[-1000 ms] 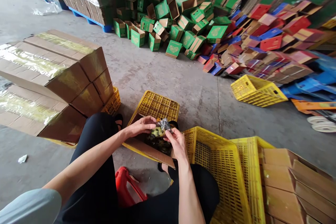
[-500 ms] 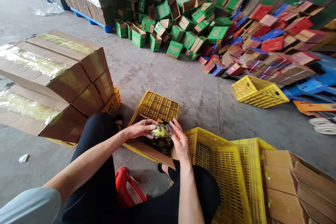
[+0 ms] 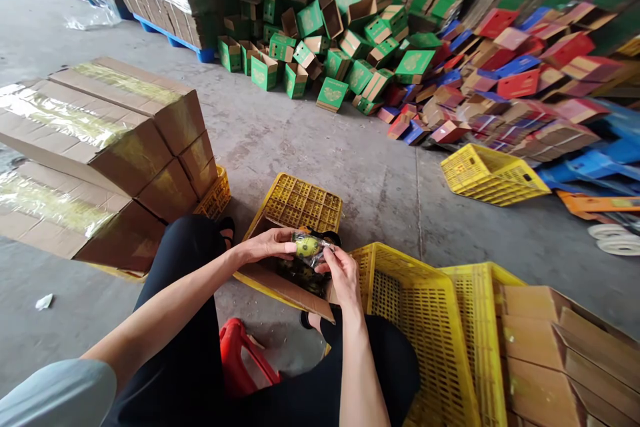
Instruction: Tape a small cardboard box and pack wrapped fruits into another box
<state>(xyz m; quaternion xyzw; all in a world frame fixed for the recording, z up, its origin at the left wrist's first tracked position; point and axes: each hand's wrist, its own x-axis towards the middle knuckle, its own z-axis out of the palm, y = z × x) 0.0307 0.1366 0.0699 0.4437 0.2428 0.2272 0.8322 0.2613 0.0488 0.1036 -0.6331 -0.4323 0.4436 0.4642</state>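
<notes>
Between my two hands is a small yellow-green item in a clear plastic wrapper (image 3: 307, 245), with dark marks on it. My left hand (image 3: 273, 244) grips its left end with thumb and fingers. At the other end, my right hand (image 3: 343, 272) pinches the clear wrapper. Right below them stands an open cardboard box (image 3: 287, 287), holding dark wrapped contents I cannot make out clearly. The box rests on an upturned yellow crate (image 3: 303, 203), whose grid shows behind it.
Yellow crates (image 3: 425, 307) stand at my right beside stacked cardboard boxes (image 3: 537, 340). Taped cartons (image 3: 135, 140) are piled at left. A red stool (image 3: 237, 353) is beneath me. Green boxes (image 3: 333, 93) and red and blue boxes (image 3: 520, 83) lie heaped ahead, near another yellow crate (image 3: 493, 173).
My right hand has closed from loosely spread fingers to a pinch on the wrapper's right end. The wrapped item has turned and tilts slightly down to the right.
</notes>
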